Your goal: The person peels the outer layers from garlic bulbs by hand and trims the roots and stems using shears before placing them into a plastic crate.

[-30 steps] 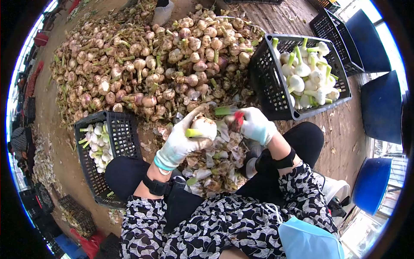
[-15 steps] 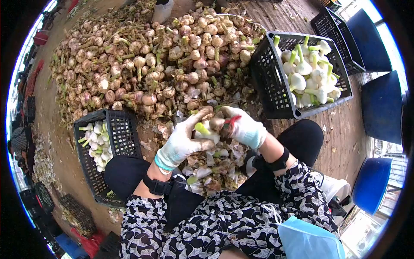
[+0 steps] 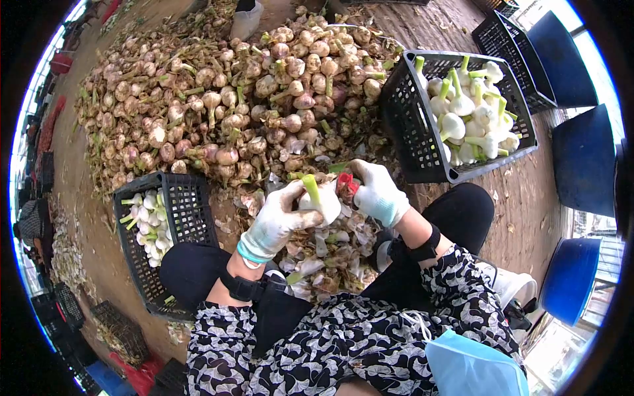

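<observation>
My left hand (image 3: 274,221), in a dirty white glove, grips a peeled white garlic bulb (image 3: 323,201) with its green stem pointing up. My right hand (image 3: 378,193), also gloved, is closed around a small red-handled tool (image 3: 346,186) pressed against the bulb's right side. Both hands hover above a heap of peeled skins (image 3: 330,254) between my knees. A big pile of unpeeled purple-white garlic (image 3: 218,105) lies just beyond the hands.
A black crate (image 3: 422,138) with peeled white garlic stands at the right. A second black crate (image 3: 188,214) with smaller peeled bulbs sits at the left by my knee. Blue barrels (image 3: 584,162) line the right side. More black crates (image 3: 512,39) stand behind. A person crouches at the far left.
The bulb has been turned in my left hand so its stem now points upward instead of left. My right hand shifted slightly left and up, staying against the bulb.
</observation>
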